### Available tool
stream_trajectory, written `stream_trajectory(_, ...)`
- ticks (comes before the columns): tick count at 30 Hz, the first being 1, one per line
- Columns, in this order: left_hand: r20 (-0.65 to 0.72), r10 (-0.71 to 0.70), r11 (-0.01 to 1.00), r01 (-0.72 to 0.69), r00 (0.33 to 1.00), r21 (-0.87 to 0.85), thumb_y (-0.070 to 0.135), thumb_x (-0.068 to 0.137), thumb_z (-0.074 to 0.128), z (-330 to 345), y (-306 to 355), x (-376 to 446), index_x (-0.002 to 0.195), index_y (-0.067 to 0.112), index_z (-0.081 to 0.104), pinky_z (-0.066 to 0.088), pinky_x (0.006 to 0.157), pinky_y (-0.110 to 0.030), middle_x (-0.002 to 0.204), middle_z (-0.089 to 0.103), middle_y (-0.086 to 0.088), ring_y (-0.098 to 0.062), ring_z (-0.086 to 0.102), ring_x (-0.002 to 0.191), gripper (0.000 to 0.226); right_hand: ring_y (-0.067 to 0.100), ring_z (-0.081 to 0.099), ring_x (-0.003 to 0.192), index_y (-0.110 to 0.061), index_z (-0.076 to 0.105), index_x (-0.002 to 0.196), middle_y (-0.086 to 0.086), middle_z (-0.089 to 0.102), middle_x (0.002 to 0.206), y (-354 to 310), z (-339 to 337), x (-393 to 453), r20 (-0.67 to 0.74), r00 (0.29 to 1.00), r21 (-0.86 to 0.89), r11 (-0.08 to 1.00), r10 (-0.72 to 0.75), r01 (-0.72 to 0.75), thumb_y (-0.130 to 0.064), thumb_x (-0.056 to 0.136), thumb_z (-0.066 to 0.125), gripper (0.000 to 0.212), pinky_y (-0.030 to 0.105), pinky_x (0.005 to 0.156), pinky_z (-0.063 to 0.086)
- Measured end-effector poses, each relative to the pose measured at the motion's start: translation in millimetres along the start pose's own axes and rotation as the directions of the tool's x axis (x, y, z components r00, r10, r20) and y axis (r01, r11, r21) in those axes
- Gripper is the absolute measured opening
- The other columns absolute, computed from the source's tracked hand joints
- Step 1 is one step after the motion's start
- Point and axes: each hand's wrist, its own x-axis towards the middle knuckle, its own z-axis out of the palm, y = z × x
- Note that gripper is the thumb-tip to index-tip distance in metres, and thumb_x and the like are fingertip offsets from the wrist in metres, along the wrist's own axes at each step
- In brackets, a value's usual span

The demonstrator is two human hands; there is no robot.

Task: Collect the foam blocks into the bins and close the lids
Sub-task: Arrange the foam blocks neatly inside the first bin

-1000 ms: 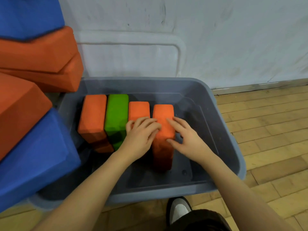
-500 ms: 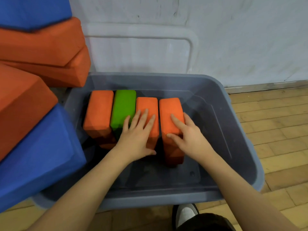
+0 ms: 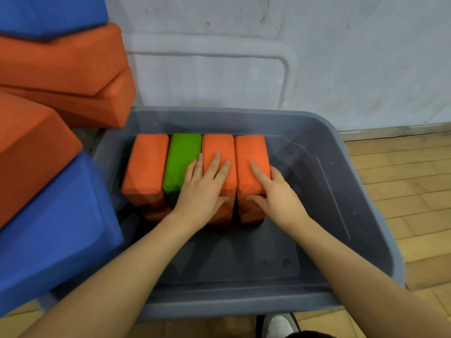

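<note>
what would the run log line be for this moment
phase: packing | bin: open, four blocks | left hand: flat on blocks | right hand: gripping rightmost orange block

This looks like a gym or playroom: a wood strip floor (image 3: 402,191) at the right of the frame, a scuffed white wall (image 3: 341,57) across the top, and big foam blocks (image 3: 56,69) stacked at the left beside a grey bin (image 3: 361,191).

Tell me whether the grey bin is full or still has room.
Still has room: the grey plastic bin holds one row of four foam blocks at its far wall; its near floor is bare.
</note>
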Motion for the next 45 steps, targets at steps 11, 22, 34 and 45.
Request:
stream_trajectory(11,-0.104,0.006,0.999,-0.009,0.995,-0.031,0.029,0.05,0.09,3,-2,2,0.13,0.006,0.054,0.037,0.096,-0.06,0.135,0.05,-0.021,-0.054,0.046,0.117,0.09,0.029,0.049,0.121,-0.032,0.015,0.149,0.01,0.027,0.149,6,9,2,-0.1,0.991,0.11,0.989,-0.084,0.095,-0.023,0.089,0.064,0.078,0.043,0.096,0.046)
stream_trajectory(22,-0.089,-0.026,0.999,0.024,0.996,-0.03,0.024,0.049,0.092,2,-8,-3,0.125,0.002,0.058,0.039,0.092,-0.063,0.129,0.056,-0.022,-0.056,0.049,0.112,0.086,0.026,0.053,0.115,-0.028,0.025,0.147,0.009,0.035,0.145,-4,9,10,-0.09,0.992,0.188,0.976,-0.092,0.108,-0.022,0.088,0.066,0.072,0.042,0.095,0.047)
stream_trajectory(34,-0.066,-0.054,0.998,0.055,0.996,0.006,0.035,0.047,0.09,8,-2,-3,0.129,0.016,0.057,0.039,0.098,-0.054,0.135,0.054,-0.007,-0.041,0.05,0.121,0.09,0.017,0.055,0.11,-0.046,0.014,0.145,-0.005,0.026,0.153,10,11,3,-0.036,0.999,-0.029,0.999,0.024,-0.025,-0.048,0.088,0.057,0.072,0.039,0.078,0.053)
stream_trajectory(45,0.162,-0.255,0.943,0.283,0.953,-0.176,0.041,0.095,0.045,-51,14,-8,0.15,0.021,0.015,0.006,0.114,-0.039,0.158,0.004,-0.004,-0.022,0.003,0.145,0.066,0.035,0.027,0.136,-0.038,0.015,0.148,0.003,0.005,0.158,-30,-36,-1,0.094,0.994,-0.38,0.925,0.062,-0.022,-0.048,0.091,0.052,0.069,0.045,0.102,0.036)
